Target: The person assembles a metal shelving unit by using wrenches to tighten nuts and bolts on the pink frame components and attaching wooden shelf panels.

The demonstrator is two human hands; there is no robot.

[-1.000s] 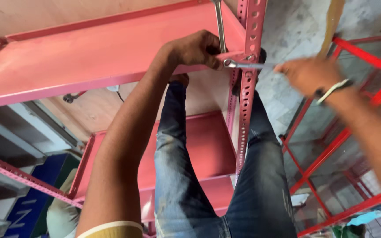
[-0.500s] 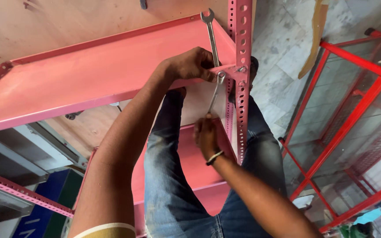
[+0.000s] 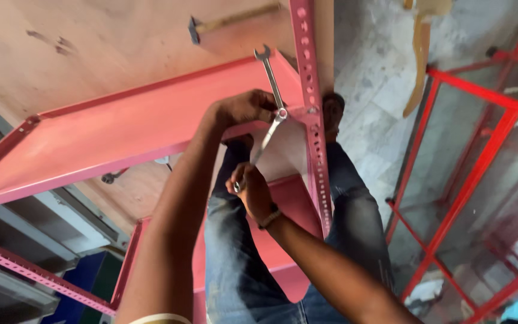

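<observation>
2 wrenches meet at the red shelf (image 3: 139,123) corner: left hand (image 3: 244,108) grips the upper wrench (image 3: 271,75); right hand (image 3: 253,192) clasps the lower wrench (image 3: 265,139).

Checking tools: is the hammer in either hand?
No, the hammer lies on the floor; both hands grip spanners.

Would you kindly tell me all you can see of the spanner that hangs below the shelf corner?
The lower spanner is a slim, bare silvery metal tool. Its ring end sits at the corner where the pink shelf meets the perforated upright. Its shaft slants down and left to the right hand, which grips its lower end. A second spanner rises from the same corner, beside the left hand.
</observation>
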